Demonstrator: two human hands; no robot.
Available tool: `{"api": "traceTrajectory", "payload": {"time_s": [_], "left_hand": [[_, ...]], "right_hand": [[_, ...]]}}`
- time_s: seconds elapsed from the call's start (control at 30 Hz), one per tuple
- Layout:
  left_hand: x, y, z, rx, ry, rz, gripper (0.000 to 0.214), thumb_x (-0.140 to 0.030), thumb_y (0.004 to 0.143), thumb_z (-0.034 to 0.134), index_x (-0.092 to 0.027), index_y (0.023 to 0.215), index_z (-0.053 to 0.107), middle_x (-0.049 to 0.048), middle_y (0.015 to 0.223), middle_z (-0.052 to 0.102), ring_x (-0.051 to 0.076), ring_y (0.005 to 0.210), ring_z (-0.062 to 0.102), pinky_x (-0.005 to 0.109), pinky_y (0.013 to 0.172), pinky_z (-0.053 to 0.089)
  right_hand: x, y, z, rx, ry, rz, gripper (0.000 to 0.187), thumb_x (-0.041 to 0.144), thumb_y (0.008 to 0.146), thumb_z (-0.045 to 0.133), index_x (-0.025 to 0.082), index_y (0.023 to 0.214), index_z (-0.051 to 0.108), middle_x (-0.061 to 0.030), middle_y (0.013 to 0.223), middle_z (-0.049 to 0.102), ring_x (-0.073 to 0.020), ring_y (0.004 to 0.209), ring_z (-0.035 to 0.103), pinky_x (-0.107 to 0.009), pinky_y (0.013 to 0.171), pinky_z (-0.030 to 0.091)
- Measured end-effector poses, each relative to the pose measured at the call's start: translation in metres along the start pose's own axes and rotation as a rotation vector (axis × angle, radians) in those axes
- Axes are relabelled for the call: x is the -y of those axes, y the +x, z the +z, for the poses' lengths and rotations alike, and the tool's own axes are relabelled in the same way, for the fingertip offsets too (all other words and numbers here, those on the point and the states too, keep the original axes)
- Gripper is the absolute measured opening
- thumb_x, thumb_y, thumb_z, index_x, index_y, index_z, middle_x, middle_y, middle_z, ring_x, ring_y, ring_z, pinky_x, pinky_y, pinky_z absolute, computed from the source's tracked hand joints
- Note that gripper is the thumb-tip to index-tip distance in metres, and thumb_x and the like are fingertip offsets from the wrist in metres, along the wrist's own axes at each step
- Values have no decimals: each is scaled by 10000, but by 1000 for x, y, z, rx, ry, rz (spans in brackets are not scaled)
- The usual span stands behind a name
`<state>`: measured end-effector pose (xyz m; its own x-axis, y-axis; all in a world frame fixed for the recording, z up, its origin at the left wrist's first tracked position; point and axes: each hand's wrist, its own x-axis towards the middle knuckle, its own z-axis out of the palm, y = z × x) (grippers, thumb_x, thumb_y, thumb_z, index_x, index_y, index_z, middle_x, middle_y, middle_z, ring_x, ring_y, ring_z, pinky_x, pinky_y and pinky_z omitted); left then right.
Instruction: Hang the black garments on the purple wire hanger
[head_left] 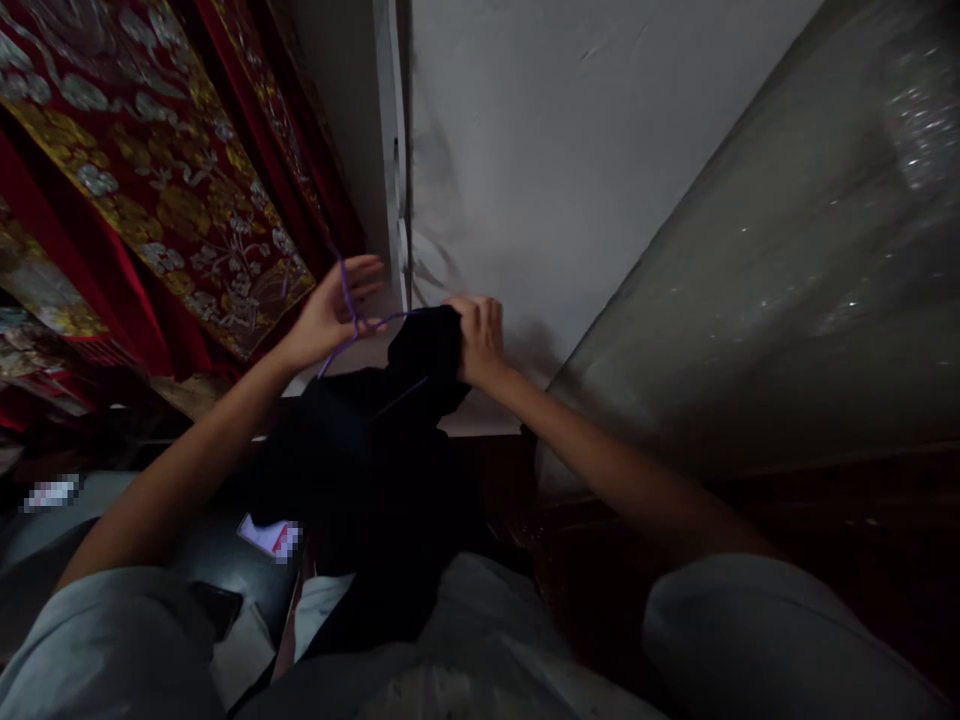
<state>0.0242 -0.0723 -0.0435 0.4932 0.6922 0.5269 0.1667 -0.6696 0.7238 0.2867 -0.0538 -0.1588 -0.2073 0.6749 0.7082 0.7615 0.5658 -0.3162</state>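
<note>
A black garment (pixel 375 450) hangs down in front of me, its top bunched up near a white wall. My right hand (pixel 480 335) is closed on the top of the garment. My left hand (pixel 334 310) is raised beside it, fingers partly curled, with a thin purple hanger (pixel 352 315) held against its palm. The purple hanger runs from my left hand across to the garment's top edge.
Red and gold embroidered fabric (pixel 150 170) hangs at the left. A white wall (pixel 562 150) with a vertical white trim (pixel 391 150) is straight ahead. A large grey translucent sheet (pixel 787 280) slopes at the right. Dark furniture and small items lie below at the left.
</note>
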Motion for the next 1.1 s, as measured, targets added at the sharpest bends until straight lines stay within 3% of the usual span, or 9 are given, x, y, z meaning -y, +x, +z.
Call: {"api": "traceTrajectory", "payload": {"time_s": [0.13,0.23,0.33,0.43,0.53,0.7,0.8,0.93,1.1], "left_hand": [[-2,-4,-77,-458,95,-2,430,-564,854,776,-240,1105,646,37,1148,728,205,985,696,440,907,607],[-23,-18,-89,-679,440,185,325,-512,931,697,-199,1007,650,14,955,702,140,832,620,375,866,584],[-40,-34,-53,-445,764,226,250,-397,1002,583,-184,1102,670,25,942,696,136,824,612,300,825,548],[-34,-45,1,116,879,55,458,-254,1000,520,-243,1457,533,49,1133,727,167,867,690,286,782,548],[-10,-49,44,304,974,-178,713,-218,977,525,-306,1636,268,64,1160,740,231,910,740,329,786,566],[28,-52,75,173,1026,-465,629,-313,1019,506,-172,1597,305,127,1034,751,310,891,750,412,811,568],[34,-63,85,175,994,-436,378,-374,1048,469,-156,1340,569,133,987,730,300,839,732,382,750,545],[33,-80,103,93,802,-277,251,-390,1039,499,-181,1037,638,79,877,685,236,799,684,318,719,508],[30,-91,132,-238,487,-259,78,-282,949,626,-212,946,592,2,807,624,164,725,620,277,706,490]], "right_hand": [[-24,11,-40,-137,-225,289,672,278,779,665,98,1385,439,-240,1340,488,-413,1266,468,-622,1079,373],[-31,28,-62,-213,-296,441,706,274,741,719,113,1364,430,-226,1361,477,-409,1281,460,-621,1088,370],[-24,51,-74,-182,-323,444,732,233,719,754,107,1364,431,-218,1358,476,-404,1292,460,-609,1096,371],[-5,64,-83,-122,-324,343,766,223,738,763,101,1408,412,-221,1378,449,-417,1310,446,-628,1093,372],[12,60,-95,-79,-295,244,731,278,821,733,120,1452,400,-223,1394,443,-428,1328,435,-654,1087,374],[15,37,-108,1,-202,182,762,344,857,734,169,1525,411,-225,1459,475,-448,1383,430,-688,1103,375],[17,35,-103,118,-74,29,891,361,807,798,222,1584,385,-189,1585,412,-470,1490,338,-754,1159,277],[39,35,-89,368,371,-300,627,345,878,724,318,1482,556,-58,1515,568,-350,1490,432,-660,1227,297],[65,-5,-61,-42,827,-20,331,359,953,630,267,1265,688,-51,1290,712,-236,1246,652,-432,1088,507]]}}
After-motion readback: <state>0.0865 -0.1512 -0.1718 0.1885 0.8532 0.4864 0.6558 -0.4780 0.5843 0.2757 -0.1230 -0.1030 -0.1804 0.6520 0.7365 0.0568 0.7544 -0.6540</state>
